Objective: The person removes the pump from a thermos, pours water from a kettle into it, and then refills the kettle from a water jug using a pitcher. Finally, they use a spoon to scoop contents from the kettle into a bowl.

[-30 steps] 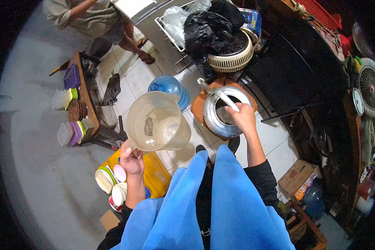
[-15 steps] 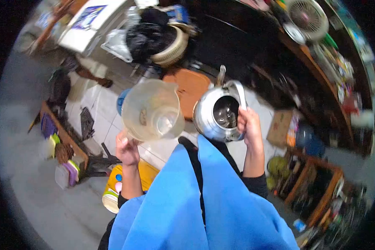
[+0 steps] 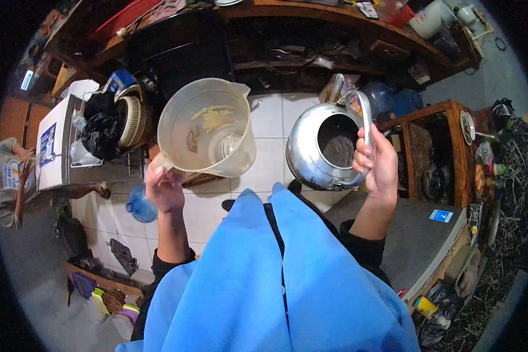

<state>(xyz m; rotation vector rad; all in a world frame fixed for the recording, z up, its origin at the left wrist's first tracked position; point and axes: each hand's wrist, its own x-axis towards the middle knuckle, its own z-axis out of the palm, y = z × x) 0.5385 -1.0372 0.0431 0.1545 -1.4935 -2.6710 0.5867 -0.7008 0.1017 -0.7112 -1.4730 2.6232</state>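
Note:
My left hand [image 3: 166,186] is closed on the handle of a cloudy plastic pitcher [image 3: 182,111], whose wide mouth and pouring lip face up toward me. A yellowish patch and a clear ribbed shape show through its inside. My right hand [image 3: 378,164] grips the raised handle of a silver metal kettle [image 3: 304,144]. The kettle has no lid on, and its dark inside shows with something greyish at the bottom that I cannot make out. Its spout points away from me. Pitcher and kettle hang side by side, apart, above the white tiled floor [image 3: 261,161].
A person [image 3: 12,182] is at the far left, beside a white box-shaped appliance [image 3: 51,141]. A blue water jug [image 3: 141,203] lies on the floor. A wooden shelf [image 3: 299,10] runs across the back, and a wooden rack [image 3: 459,146] stands at right. Black bags [image 3: 100,126] hang left.
My view has swung to the right, so the shelf now crosses the top and the rack sits higher. Both hands keep hold of the pitcher and the kettle. A person has come into view at left.

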